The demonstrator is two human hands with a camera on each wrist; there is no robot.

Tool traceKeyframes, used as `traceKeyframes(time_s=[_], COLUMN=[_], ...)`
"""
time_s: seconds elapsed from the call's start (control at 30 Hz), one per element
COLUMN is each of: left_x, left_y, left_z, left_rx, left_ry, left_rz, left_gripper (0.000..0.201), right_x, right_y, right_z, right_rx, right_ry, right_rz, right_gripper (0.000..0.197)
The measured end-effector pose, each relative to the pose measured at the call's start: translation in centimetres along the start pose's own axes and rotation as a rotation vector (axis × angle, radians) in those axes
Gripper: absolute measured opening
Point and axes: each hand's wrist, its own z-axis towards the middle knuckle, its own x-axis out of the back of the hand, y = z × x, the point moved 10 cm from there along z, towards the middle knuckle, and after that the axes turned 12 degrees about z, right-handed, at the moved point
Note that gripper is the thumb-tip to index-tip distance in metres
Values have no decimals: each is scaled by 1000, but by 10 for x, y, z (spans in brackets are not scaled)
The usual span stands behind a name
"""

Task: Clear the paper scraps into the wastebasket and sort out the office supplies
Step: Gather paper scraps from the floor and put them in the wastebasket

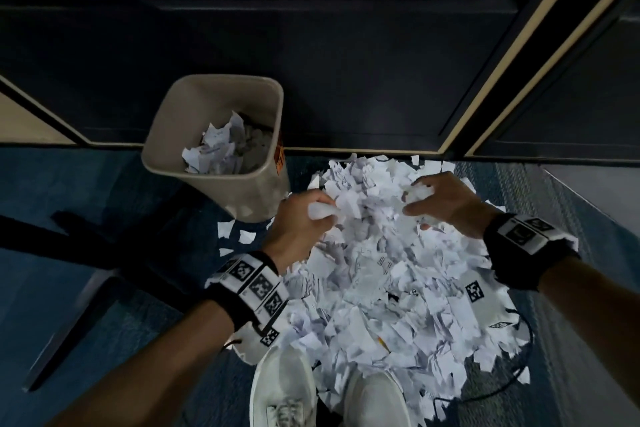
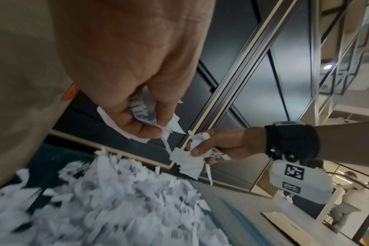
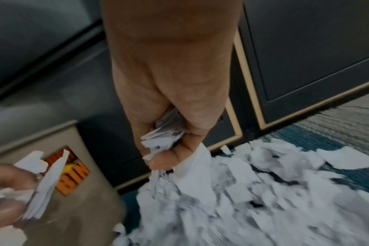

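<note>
A big heap of torn white paper scraps (image 1: pixel 388 274) covers the blue carpet in front of my feet. My left hand (image 1: pixel 304 215) grips a bunch of scraps (image 2: pixel 143 113) just above the heap's left edge, beside the wastebasket. My right hand (image 1: pixel 436 201) grips another bunch of scraps (image 3: pixel 164 138) over the heap's far right part. The beige wastebasket (image 1: pixel 173 115) stands at the left of the heap and holds crumpled paper (image 1: pixel 221 149). In the right wrist view its side (image 3: pixel 78 208) carries an orange label.
A dark panelled wall with pale trim (image 1: pixel 346 149) runs just behind the heap and the wastebasket. A black chair base (image 1: pixel 104 246) lies on the carpet at the left. My white shoes (image 1: pixel 287 388) stand at the heap's near edge. A thin black cable (image 1: pixel 519 378) curves around the right side.
</note>
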Motion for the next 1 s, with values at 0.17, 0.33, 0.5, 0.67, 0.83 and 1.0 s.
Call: traceKeyframes(time_s=[0.17, 0.33, 0.5, 0.67, 0.83, 1.0], left_x=[62, 135, 199, 214, 220, 223], left_y=[48, 69, 29, -10, 7, 3], left_z=[-12, -13, -2, 15, 9, 4], left_rx=[-88, -65, 156, 246, 208, 209], left_ry=[118, 311, 502, 394, 355, 386], left_rz=[-39, -89, -87, -152, -203, -151], left_gripper=[11, 10, 21, 54, 52, 35], right_x=[-27, -71, -125, -180, -211, -194], right_y=[-82, -160, -219, -243, -241, -235], right_z=[-20, -23, -14, 2, 4, 5], right_rx=[140, 229, 291, 217, 98, 102], right_ry=[-94, -131, -133, -173, -320, -299], right_rz=[151, 240, 315, 447, 497, 414], right_gripper=[25, 33, 24, 25, 41, 15])
